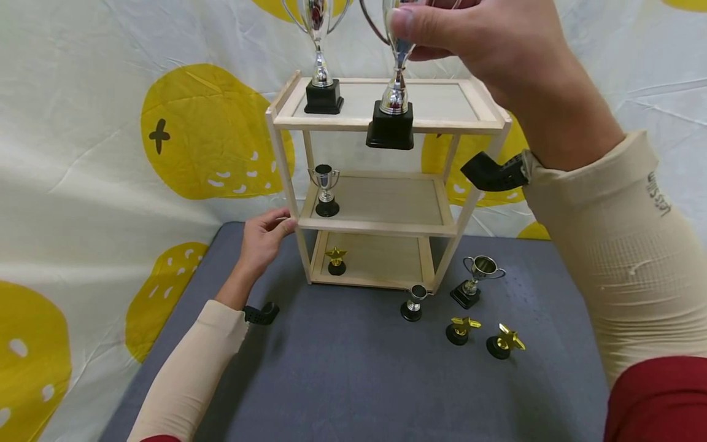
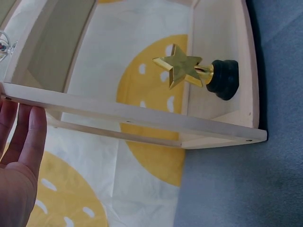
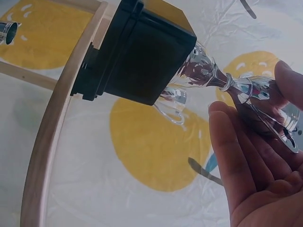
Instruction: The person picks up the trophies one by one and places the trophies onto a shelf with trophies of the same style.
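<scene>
My right hand (image 1: 469,31) grips the cup of a silver trophy (image 1: 395,92) with a square black base. In the head view that base overlaps the front edge of the top shelf; the right wrist view shows thumb and fingers around the cup. My left hand (image 1: 264,238) touches the left front post of a wooden shelf rack (image 1: 381,229), its fingertips against the wood in the left wrist view. Another large silver trophy (image 1: 323,95) stands on the top shelf at left. The middle shelf bears a small silver trophy (image 1: 326,190), the bottom one a gold star trophy (image 2: 182,66).
On the grey table (image 1: 342,368), right of the rack, stand a small silver cup (image 1: 413,304), a two-handled silver trophy (image 1: 469,288) and two gold star trophies, one nearer the rack (image 1: 459,330), the other further right (image 1: 504,342). A patterned cloth (image 1: 121,67) hangs behind.
</scene>
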`<control>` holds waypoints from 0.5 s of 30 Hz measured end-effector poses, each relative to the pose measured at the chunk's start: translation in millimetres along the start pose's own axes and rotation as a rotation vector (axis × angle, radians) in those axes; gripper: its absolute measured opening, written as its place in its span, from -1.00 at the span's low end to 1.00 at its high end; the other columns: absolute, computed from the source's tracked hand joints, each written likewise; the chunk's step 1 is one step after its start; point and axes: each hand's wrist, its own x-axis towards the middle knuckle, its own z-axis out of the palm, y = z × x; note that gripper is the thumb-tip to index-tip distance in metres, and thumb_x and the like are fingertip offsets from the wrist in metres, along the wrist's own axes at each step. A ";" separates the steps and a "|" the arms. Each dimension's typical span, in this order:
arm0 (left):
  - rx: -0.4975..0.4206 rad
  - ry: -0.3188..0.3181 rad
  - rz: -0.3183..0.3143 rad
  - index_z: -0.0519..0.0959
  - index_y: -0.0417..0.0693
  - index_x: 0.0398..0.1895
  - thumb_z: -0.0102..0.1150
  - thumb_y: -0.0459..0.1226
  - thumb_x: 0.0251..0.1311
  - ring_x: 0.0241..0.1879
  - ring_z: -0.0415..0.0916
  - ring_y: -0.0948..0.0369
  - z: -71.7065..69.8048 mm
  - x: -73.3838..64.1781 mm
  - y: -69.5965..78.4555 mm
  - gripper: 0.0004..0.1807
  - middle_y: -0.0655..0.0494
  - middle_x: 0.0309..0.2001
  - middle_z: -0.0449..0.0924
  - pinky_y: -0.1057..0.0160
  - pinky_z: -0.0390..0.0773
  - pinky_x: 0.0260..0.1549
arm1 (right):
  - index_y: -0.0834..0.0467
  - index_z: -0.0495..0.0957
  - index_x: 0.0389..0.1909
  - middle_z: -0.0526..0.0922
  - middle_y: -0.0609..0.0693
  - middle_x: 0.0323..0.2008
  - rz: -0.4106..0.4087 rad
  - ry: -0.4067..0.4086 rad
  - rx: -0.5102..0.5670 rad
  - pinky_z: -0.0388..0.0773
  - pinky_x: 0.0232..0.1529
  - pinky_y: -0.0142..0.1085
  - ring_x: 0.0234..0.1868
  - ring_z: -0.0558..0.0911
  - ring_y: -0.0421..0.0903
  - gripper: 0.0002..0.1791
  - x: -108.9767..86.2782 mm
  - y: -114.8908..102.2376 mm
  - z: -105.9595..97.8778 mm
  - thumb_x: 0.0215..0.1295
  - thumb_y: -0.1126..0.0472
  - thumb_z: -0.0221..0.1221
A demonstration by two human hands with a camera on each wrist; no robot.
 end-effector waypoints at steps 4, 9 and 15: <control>0.001 -0.002 0.005 0.63 -0.42 0.18 0.28 -0.40 0.38 -0.19 0.69 0.50 0.6 1.1 -0.4 -0.64 -0.17 0.07 0.67 0.47 0.73 -0.07 | 0.19 0.70 0.07 0.73 0.02 0.02 -0.019 -0.003 0.007 0.68 0.21 -0.33 0.02 0.67 0.01 -0.68 2.6 -1.4 0.4 0.34 0.22 0.39; 0.003 -0.005 0.004 0.64 -0.39 0.19 0.29 -0.40 0.38 -0.17 0.69 0.49 1.2 2.0 -0.8 -0.64 -0.26 0.11 0.64 0.47 0.73 -0.07 | 0.21 0.71 0.05 0.74 0.04 0.00 -0.039 -0.001 0.006 0.68 0.19 -0.31 0.00 0.67 0.04 -0.69 5.5 -2.9 1.0 0.33 0.22 0.40; 0.010 -0.011 -0.011 0.64 -0.37 0.20 0.29 -0.38 0.38 -0.17 0.69 0.49 0.6 0.6 -0.9 -0.63 -0.32 0.14 0.63 0.47 0.73 -0.07 | 0.18 0.69 0.09 0.72 -0.03 -0.01 -0.016 -0.010 -0.009 0.66 0.23 -0.31 0.02 0.67 -0.02 -0.68 9.3 -0.3 1.2 0.35 0.21 0.38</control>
